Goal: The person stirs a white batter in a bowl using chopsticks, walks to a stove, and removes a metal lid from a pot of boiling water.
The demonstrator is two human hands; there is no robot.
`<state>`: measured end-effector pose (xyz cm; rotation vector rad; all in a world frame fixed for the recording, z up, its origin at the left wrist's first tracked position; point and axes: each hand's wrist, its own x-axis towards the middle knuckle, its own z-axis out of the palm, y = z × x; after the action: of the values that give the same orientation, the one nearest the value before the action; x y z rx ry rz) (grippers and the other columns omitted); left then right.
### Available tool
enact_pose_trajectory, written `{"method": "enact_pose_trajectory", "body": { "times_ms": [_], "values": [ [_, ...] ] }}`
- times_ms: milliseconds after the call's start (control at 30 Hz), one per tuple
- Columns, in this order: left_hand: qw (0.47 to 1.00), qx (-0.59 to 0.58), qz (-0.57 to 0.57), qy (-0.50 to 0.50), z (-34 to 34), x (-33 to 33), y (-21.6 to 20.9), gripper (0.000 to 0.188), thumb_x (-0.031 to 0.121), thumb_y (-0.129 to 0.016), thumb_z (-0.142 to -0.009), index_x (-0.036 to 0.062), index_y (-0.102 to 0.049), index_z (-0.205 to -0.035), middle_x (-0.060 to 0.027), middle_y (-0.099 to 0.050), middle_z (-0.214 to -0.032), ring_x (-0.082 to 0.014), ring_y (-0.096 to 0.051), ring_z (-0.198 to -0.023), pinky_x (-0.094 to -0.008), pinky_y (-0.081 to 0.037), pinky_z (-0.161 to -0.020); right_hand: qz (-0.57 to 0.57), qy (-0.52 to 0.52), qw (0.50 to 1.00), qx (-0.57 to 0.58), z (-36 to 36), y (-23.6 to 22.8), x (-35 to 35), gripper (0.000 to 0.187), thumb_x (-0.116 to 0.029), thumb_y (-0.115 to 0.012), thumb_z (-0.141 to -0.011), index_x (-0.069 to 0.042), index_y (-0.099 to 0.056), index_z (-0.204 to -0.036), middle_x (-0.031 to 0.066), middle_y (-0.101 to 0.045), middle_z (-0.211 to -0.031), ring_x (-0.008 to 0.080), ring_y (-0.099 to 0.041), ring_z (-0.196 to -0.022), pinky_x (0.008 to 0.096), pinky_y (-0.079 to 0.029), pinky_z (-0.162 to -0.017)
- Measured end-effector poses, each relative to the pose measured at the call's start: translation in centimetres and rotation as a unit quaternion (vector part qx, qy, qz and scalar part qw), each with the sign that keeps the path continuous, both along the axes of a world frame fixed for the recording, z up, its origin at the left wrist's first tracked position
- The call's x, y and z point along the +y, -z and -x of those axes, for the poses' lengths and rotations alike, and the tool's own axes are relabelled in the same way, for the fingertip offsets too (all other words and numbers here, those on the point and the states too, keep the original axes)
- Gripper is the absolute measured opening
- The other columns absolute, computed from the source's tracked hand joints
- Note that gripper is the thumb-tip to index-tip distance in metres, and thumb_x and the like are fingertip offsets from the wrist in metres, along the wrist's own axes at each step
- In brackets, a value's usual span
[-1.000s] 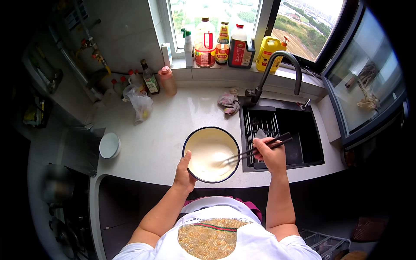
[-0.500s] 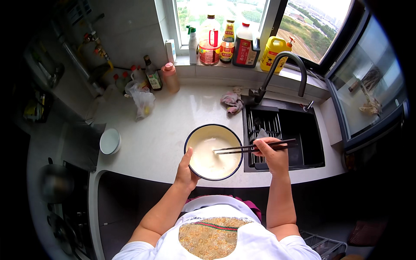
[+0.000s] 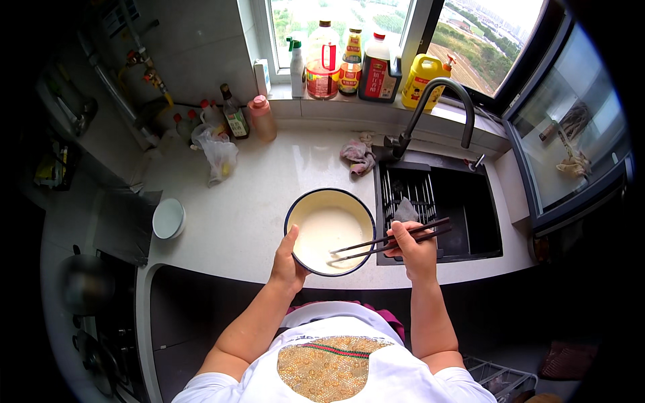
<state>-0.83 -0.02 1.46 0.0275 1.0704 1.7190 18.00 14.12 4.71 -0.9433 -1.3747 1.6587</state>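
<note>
Your left hand (image 3: 288,262) is clasped firmly on the near-left side of a cream bowl (image 3: 324,201) with a dark blue rim, thumb over the rim and fingers mostly hidden along the outer wall. Your right hand (image 3: 415,252) is closed around a pair of dark chopsticks (image 3: 359,244), thumb laid along them, with their back ends sticking out to the right. Their tips reach into the pale liquid (image 3: 332,228) toward the near side of the bowl, slightly apart from each other.

You have the bowl by the front edge of the counter (image 3: 235,208), just left of the sink (image 3: 467,195); whether it rests on the surface or is held above it, you cannot tell from this view. Your right hand is over the sink's front left corner, where a slatted rack (image 3: 408,178) carries a grey piece (image 3: 406,210) of something unclear.

Near the sink's back left corner lies a crumpled cloth (image 3: 358,158), close to the black faucet (image 3: 467,117). Well to your left, a white bowl (image 3: 168,219) stands by the counter's left edge. Along the back edge, left of the middle, are a plastic bag (image 3: 218,158), a dark bottle (image 3: 234,115) and a pinkish bottle (image 3: 262,119).
</note>
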Motion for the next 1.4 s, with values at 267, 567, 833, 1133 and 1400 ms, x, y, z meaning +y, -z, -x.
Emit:
{"method": "enact_pose_trajectory", "body": {
  "times_ms": [267,567,833,1133,1400],
  "values": [
    [1.0,0.002,-0.003,-0.005,0.1,-0.3,0.2,0.062,0.05,-0.055,-0.087,0.0054,-0.046,-0.129,-0.0125,-0.057,-0.121,-0.0235,-0.057,-0.112,-0.0381,-0.05,-0.088,-0.021,0.035,0.999,0.012,-0.7,0.0,0.9,0.02,-0.018,-0.069,-0.086,-0.002,-0.063,-0.076,0.0078,-0.064,-0.065,0.0147,-0.063,-0.05,0.0235,-0.054,-0.044],
    [1.0,0.006,-0.002,-0.005,-0.1,-0.1,-0.2,0.061,0.049,-0.054,-0.087,0.0045,-0.046,-0.129,-0.0135,-0.057,-0.12,-0.0234,-0.058,-0.111,-0.0374,-0.052,-0.087,-0.022,0.03,0.999,-0.003,0.2,0.5,-0.3,0.021,-0.019,-0.07,-0.086,-0.002,-0.063,-0.076,0.008,-0.063,-0.063,0.0142,-0.063,-0.049,0.0236,-0.053,-0.043],
    [1.0,0.012,-0.006,-0.004,-0.1,-0.2,0.2,0.061,0.05,-0.055,-0.087,0.0042,-0.047,-0.128,-0.0132,-0.059,-0.118,-0.0227,-0.06,-0.108,-0.0363,-0.053,-0.084,-0.026,0.034,0.999,-0.005,-0.6,0.2,0.8,0.02,-0.019,-0.07,-0.086,-0.003,-0.064,-0.076,0.0073,-0.063,-0.062,0.014,-0.062,-0.048,0.0228,-0.052,-0.042],
    [1.0,0.022,-0.002,-0.003,-0.2,-0.2,0.1,0.061,0.05,-0.055,-0.087,0.0039,-0.048,-0.126,-0.0132,-0.06,-0.115,-0.0216,-0.061,-0.105,-0.0353,-0.055,-0.081,-0.032,0.06,0.998,0.006,-0.8,-0.3,0.7,0.022,-0.017,-0.071,-0.085,0.0,-0.063,-0.074,0.0082,-0.063,-0.062,0.0136,-0.062,-0.048,0.0222,-0.052,-0.043],
    [1.0,0.017,-0.009,0.008,-0.3,-0.2,0.4,0.059,0.049,-0.055,-0.087,0.0034,-0.049,-0.124,-0.0131,-0.06,-0.114,-0.021,-0.062,-0.104,-0.0335,-0.055,-0.08,0.026,0.006,1.0,0.001,0.4,0.7,-0.2,0.021,-0.019,-0.069,-0.086,-0.001,-0.064,-0.076,0.0084,-0.062,-0.061,0.0155,-0.062,-0.047,0.0244,-0.053,-0.042]
  ]
}}
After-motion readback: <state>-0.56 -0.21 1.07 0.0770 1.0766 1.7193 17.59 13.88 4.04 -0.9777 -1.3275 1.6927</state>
